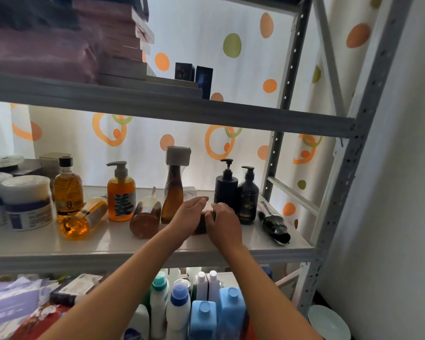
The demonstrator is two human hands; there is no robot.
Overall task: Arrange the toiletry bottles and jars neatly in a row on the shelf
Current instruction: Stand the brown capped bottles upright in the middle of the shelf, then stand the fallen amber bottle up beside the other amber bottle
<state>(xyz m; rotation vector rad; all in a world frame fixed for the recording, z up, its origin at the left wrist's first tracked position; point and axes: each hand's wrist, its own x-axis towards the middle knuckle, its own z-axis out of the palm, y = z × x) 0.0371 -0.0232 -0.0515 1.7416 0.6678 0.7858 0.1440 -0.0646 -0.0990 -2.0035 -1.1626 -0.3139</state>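
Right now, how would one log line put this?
hands: both hands on a dark lying bottle | shelf: three more bottles down | row: unfinished

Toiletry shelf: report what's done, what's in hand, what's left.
Done: the orange pump bottle, tall brown bottle and two black pump bottles stand upright. In hand: left hand and right hand are on a dark item, mostly hidden. Left: the amber bottle, brown bottle and black bottle lie on their sides.

Shelf (47, 246): tubs (27, 202) at left | two bottles lay toppled (84, 219) (145, 217) before upright pump bottle (121, 192) | two pump bottles (226, 185) (248, 195) stood right | one bottle (274, 223) lay far right.
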